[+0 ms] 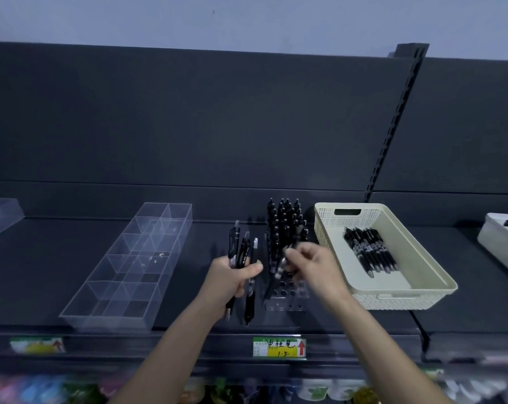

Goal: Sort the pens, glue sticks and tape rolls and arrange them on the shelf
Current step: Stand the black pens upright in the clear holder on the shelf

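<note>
The left hand (pixel 232 277) is gripping a loose bundle of black pens (pixel 242 252) in a curled fist just left of the clear pen holder (pixel 287 298), tips pointing down toward the shelf (pixel 188 322). The right hand (pixel 314 263) is pinching a single pen (pixel 282 263) at its fingertips above the holder's open front holes, though blur is hiding exactly how the fingers are lying. The likeliest slip is sitting in the bundle: the pens are fanning out unevenly and one is hanging lower than the rest, so a slackening grip could send it onto the shelf and rolling off the front edge. The single pen is tilting at a slant, so a missed hole could knock it against the standing pens (pixel 285 223) crowding the back rows, or shove the light holder. More pens are lying in the cream basket (pixel 392 298) to the right, apart from both hands.
</note>
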